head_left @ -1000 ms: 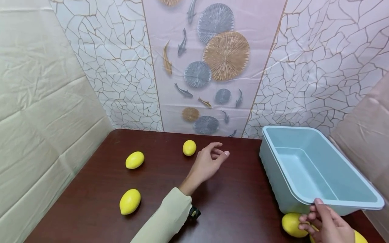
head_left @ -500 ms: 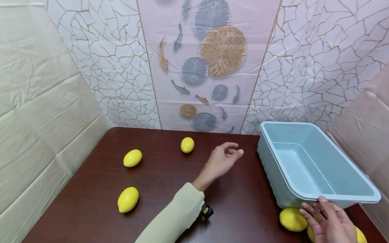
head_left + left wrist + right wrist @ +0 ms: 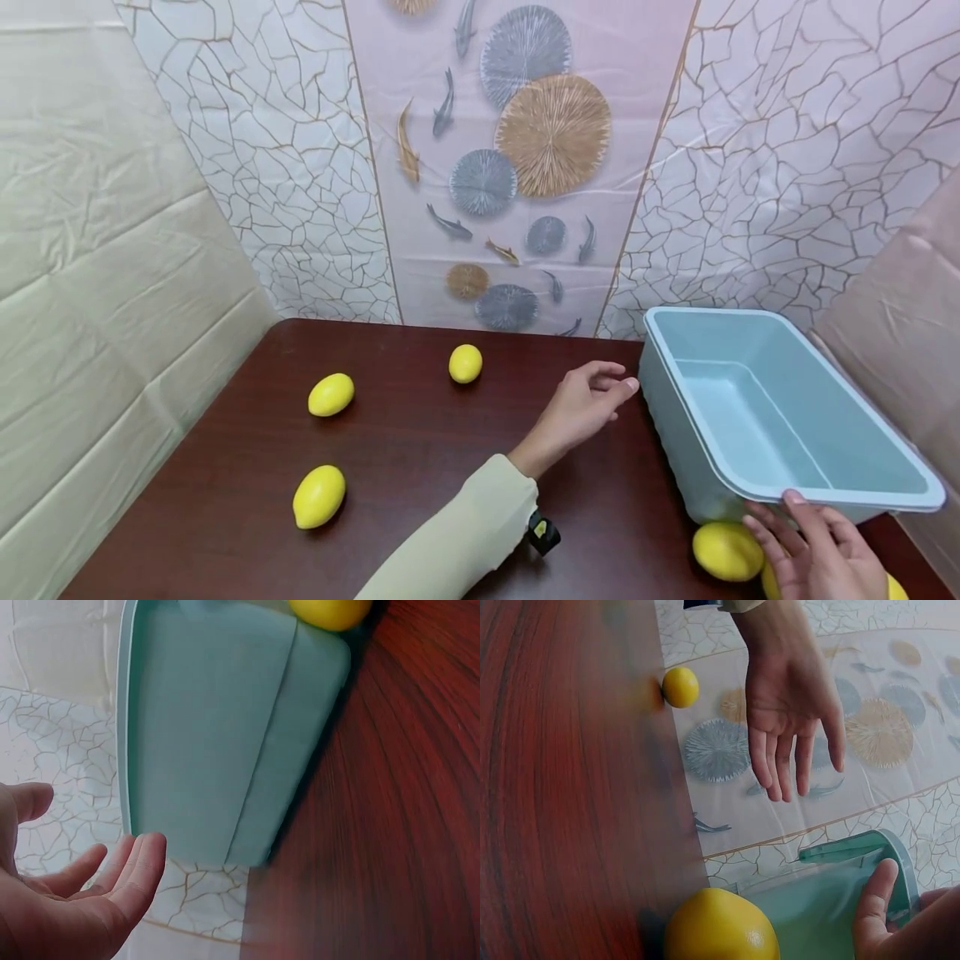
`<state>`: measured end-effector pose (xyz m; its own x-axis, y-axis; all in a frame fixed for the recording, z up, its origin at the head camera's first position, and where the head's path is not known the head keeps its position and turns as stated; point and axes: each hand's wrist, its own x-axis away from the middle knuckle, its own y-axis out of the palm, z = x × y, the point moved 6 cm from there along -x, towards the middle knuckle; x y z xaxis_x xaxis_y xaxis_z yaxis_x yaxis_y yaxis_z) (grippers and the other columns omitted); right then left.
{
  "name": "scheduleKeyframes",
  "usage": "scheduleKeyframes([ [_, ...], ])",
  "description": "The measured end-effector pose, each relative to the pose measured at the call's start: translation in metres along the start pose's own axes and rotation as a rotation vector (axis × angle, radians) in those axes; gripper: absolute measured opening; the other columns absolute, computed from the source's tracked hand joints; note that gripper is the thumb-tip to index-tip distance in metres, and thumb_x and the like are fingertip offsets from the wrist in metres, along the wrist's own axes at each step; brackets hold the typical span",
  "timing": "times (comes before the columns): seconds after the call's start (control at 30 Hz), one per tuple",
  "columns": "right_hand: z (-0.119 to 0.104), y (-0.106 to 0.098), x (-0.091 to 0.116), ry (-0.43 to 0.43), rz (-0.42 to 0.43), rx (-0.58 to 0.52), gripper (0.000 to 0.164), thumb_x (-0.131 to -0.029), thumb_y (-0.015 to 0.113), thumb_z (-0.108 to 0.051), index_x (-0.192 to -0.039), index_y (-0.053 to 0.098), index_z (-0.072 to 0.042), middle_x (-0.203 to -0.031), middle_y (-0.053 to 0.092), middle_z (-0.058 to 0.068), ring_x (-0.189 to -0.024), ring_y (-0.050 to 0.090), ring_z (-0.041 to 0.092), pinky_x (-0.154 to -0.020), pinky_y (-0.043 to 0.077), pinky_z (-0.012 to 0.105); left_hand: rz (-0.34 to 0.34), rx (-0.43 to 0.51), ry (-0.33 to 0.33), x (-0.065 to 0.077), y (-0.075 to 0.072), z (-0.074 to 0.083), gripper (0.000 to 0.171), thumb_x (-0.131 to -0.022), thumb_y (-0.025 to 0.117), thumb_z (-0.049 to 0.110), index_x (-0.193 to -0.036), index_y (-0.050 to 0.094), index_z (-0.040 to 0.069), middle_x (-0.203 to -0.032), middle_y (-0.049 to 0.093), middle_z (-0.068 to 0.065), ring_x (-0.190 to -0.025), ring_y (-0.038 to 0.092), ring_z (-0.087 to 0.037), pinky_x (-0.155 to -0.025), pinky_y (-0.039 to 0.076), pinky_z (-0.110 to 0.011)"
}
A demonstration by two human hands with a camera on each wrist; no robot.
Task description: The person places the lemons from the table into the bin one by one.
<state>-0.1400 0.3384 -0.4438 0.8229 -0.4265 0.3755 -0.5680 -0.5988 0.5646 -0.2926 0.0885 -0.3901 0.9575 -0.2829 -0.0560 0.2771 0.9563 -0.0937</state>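
Note:
A light blue plastic bin [image 3: 675, 425] stands at the right side of the table. My right hand [image 3: 828, 550] holds its near rim, thumb on top and fingers below; in the right wrist view a finger [image 3: 875, 904] lies against the bin wall. My left hand [image 3: 581, 408] hovers over the table just left of the bin, its fingers loosely bent around nothing. In the left wrist view this left hand [image 3: 82, 892] overlaps the bin's far end. A yellow lemon [image 3: 727, 552] lies beside the right hand under the near rim, and more yellow shows behind that hand.
Three more lemons lie on the dark wood table [image 3: 420, 467]: one at the back [image 3: 465, 364], one at the left [image 3: 332, 394] and one nearer [image 3: 319, 497]. Patterned cloth walls [image 3: 555, 208] enclose the table at the back and sides.
My left hand has moved right, from near the back lemon toward the bin's left side. The right hand's fingers have shifted up from over the lemon to under the bin's rim.

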Motion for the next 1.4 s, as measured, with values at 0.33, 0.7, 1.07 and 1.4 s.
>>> scheduleKeyframes([
  [0.33,-0.002,0.002,0.004,0.0,0.117,0.061,0.024,-0.099,0.074,-0.015,-0.081,0.06,-0.012,-0.083,0.075,-0.001,-0.076,0.075,0.014,-0.068,0.063,0.032,-0.01,0.088,-0.078,-0.002,0.019,-0.002,0.037,-0.101,0.073,0.033,-0.134,0.067,0.018,-0.108,0.07,0.008,-0.087,0.072,-0.012,-0.087,0.061,-0.034],
  [0.7,-0.005,0.005,0.003,-0.009,0.138,0.101,0.024,-0.097,0.076,-0.012,-0.082,0.057,-0.015,-0.083,0.075,-0.003,-0.075,0.075,0.013,-0.064,0.063,0.034,0.019,0.078,-0.157,-0.007,0.048,0.007,0.058,-0.096,0.078,0.042,-0.145,0.056,0.022,-0.139,0.061,0.001,-0.122,0.062,-0.011,-0.101,0.053,-0.039],
  [1.07,-0.007,0.003,-0.001,0.026,0.119,0.217,0.019,-0.097,0.077,-0.016,-0.083,0.064,-0.018,-0.084,0.075,-0.008,-0.077,0.073,0.009,-0.062,0.062,0.035,0.083,0.105,-0.139,-0.013,0.07,0.008,0.055,-0.091,0.085,0.026,-0.137,0.056,0.02,-0.124,0.06,0.007,-0.105,0.06,-0.007,-0.089,0.054,-0.03],
  [1.4,-0.008,0.002,-0.003,0.004,0.063,0.212,0.014,-0.099,0.075,-0.013,-0.087,0.071,-0.018,-0.085,0.077,-0.007,-0.078,0.073,0.008,-0.063,0.062,0.035,0.145,0.079,-0.186,-0.015,0.073,0.005,0.039,-0.088,0.087,0.022,-0.117,0.06,0.018,-0.115,0.059,0.006,-0.089,0.056,-0.007,-0.083,0.054,-0.03],
])
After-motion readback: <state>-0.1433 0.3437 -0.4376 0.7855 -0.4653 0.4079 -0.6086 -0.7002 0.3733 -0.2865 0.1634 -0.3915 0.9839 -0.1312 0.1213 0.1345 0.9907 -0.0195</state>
